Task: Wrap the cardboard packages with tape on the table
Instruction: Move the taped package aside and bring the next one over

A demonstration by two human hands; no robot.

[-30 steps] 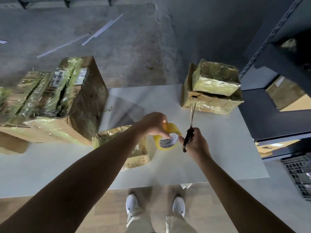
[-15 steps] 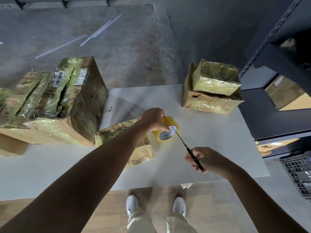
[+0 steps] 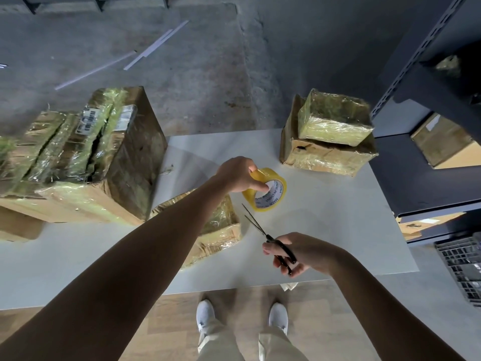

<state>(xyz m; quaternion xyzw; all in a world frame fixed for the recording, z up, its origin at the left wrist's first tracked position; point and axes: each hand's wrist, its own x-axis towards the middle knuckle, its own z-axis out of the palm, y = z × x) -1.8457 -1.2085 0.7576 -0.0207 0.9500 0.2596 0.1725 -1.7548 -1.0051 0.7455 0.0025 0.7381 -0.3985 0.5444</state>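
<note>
Left hand (image 3: 239,175) first: grips the tape roll (image 3: 265,190) from its far-left side, fingers curled over the yellow rim, one fingertip tucked into the core. Holds the roll tilted, at or just above the surface (image 3: 338,225); cannot tell which. With the right hand (image 3: 299,252), near-right of the roll, pinches the black handles of the scissors (image 3: 263,230): blades slightly parted, long axis running from that hand toward the roll, tips just short of it. Finds the small package (image 3: 221,230) near-left of the roll, just beside it and partly under the left forearm, so closer to the left hand. Cannot tell whether any tape strip links roll and package. Reads "MADE IN CHINA" on the roll's white core. Shows a barcode label (image 3: 89,121) on the big box (image 3: 135,162) far-left of the roll, too blurred to read.
</note>
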